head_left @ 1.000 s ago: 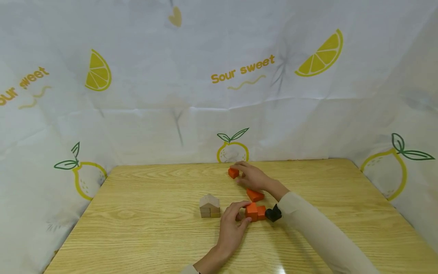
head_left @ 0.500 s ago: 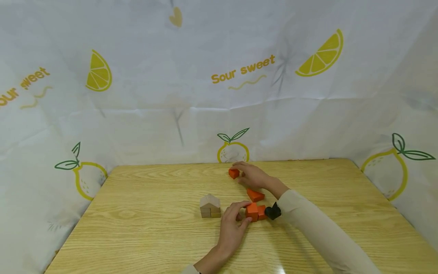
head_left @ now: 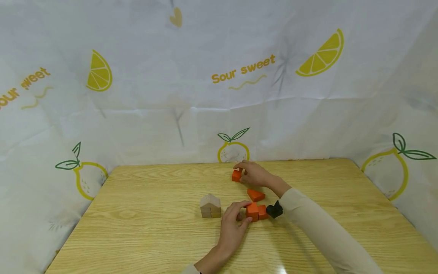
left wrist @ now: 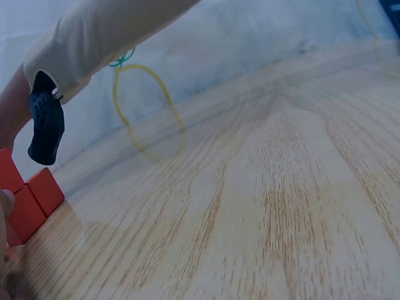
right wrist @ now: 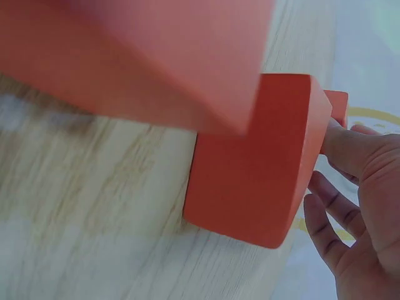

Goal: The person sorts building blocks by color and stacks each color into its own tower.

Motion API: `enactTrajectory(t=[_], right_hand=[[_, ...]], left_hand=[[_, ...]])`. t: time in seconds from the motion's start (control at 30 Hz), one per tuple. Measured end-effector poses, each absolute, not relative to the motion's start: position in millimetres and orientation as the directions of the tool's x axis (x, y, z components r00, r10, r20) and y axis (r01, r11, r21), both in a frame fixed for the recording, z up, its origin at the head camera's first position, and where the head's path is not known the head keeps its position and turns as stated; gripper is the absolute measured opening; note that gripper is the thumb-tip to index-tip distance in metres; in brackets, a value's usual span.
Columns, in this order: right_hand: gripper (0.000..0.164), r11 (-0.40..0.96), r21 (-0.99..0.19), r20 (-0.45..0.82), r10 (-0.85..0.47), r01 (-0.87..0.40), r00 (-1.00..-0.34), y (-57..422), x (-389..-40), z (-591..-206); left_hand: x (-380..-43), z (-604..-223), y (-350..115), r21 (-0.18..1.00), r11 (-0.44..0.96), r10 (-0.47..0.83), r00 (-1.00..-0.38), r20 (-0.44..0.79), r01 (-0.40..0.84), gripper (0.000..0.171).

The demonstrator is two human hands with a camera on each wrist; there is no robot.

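My left hand [head_left: 232, 226] holds an orange block [head_left: 252, 210] between thumb and index finger at its left side. Beside it sits a smaller-looking orange block [head_left: 262, 212]; in the left wrist view these red-orange blocks [left wrist: 26, 215] stand close together at the left edge. Farther back, my right hand [head_left: 256, 175] pinches a small orange block [head_left: 236, 175] with thumb and fingers. Between the two hands lies an orange triangular block [head_left: 256, 195], large in the right wrist view. There, the small block [right wrist: 337, 106] is partly hidden behind the triangular one.
Left of my left hand stands a little house of plain wooden blocks [head_left: 210, 206] with a pitched top. A black wrist camera [head_left: 275, 209] hangs from the right sleeve close to the orange blocks. A lemon-print cloth [head_left: 164, 133] surrounds the wooden table [head_left: 143, 228].
My right hand has shifted slightly right and nearer with the small orange block, which has turned a little. My left hand stays in place at the orange blocks.
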State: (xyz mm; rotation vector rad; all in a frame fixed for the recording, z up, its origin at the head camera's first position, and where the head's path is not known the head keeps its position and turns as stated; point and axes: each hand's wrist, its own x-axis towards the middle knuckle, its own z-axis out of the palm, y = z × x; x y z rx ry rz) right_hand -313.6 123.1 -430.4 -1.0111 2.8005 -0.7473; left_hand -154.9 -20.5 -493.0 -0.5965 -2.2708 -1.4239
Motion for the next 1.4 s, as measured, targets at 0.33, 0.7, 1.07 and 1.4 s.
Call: enactTrajectory(t=[0.33, 0.7, 1.07, 1.4], right_hand=[[0.029, 0.648, -0.476, 0.098, -0.632, -0.594, -0.769, 125.4, -313.4, -429.9], [0.031, 0.620, -0.551, 0.072, -0.631, -0.558, -0.772, 128.8, -310.7, -435.1], [0.027, 0.590, -0.568, 0.088, -0.650, -0.574, -0.755, 137.3, -310.9, -436.0], [0.032, 0.517, -0.623, 0.143, -0.663, -0.587, -0.735, 144.5, -296.6, -420.2]], left_hand=[[-154.6, -492.0, -20.6, 0.747, 0.395, 0.146, -0.839, 0.525, 0.535, 0.047], [-154.0, -491.5, -20.1, 0.751, 0.395, 0.145, -0.843, 0.518, 0.529, 0.048], [-152.9, -490.6, -19.6, 0.751, 0.403, 0.147, -0.847, 0.511, 0.523, 0.048], [-153.4, -491.0, -19.9, 0.749, 0.395, 0.152, -0.842, 0.518, 0.532, 0.048]])
